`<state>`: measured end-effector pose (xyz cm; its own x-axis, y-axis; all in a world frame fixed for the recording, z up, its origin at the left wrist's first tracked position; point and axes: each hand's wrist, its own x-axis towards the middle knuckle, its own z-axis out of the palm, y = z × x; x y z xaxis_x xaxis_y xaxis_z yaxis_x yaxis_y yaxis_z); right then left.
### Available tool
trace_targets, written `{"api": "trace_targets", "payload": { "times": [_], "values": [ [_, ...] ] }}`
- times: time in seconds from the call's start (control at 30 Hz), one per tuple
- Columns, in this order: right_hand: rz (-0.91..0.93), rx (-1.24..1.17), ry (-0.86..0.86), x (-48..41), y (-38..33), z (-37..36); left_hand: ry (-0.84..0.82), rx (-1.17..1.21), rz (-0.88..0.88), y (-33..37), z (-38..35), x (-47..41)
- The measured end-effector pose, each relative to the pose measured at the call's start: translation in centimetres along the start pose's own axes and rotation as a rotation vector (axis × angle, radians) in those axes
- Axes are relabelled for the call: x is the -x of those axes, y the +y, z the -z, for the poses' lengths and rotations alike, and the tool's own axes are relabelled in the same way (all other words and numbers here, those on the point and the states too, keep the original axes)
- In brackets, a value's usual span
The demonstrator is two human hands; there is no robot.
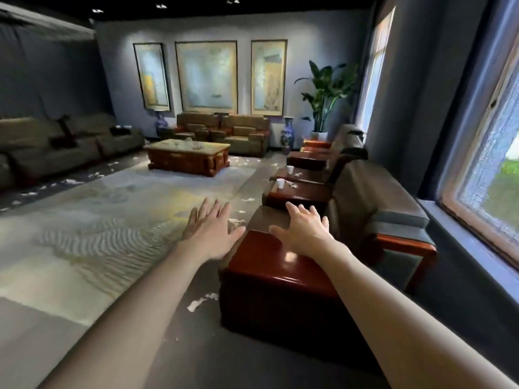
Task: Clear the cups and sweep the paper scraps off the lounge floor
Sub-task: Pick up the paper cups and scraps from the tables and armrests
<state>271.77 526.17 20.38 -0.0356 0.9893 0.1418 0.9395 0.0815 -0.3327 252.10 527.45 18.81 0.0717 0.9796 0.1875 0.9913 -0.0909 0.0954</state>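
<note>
Grey lounge floor under a pale rug, white paper scraps strewn along its edges, white cup and second cup on red-brown wooden counters beside armchairs, left hand and right hand spread, empty.

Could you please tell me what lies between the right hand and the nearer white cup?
The head view shows only the armchair seat and the bare side table edge between the right hand and the cup.

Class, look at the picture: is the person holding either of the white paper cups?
No: the left hand and right hand are open and empty, while both white cups stand on wooden side tables farther ahead.
</note>
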Motion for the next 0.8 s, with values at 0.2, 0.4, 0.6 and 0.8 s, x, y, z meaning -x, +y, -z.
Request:
{"api": "trace_targets", "payload": {
  "times": [0.2, 0.4, 0.6, 0.8],
  "values": [
    [0.009, -0.011, -0.017, -14.5, -7.8, -3.5, -0.019, -0.017, 0.01, -10.0, 0.8, -12.0],
    [0.0, -0.02, -0.032, -30.4, -11.2, -7.3, -0.066, -0.008, 0.017, -17.1, -1.2, -27.0],
    [-0.044, 0.002, -0.016, -46.3, -13.7, -9.9, -0.071, 0.012, -0.043, -23.5, -2.0, -42.5],
    [-0.111, 0.014, -0.05, -61.5, -17.0, -15.0, -0.101, 0.041, -0.073, -30.9, -6.3, -57.9]
  ]
}}
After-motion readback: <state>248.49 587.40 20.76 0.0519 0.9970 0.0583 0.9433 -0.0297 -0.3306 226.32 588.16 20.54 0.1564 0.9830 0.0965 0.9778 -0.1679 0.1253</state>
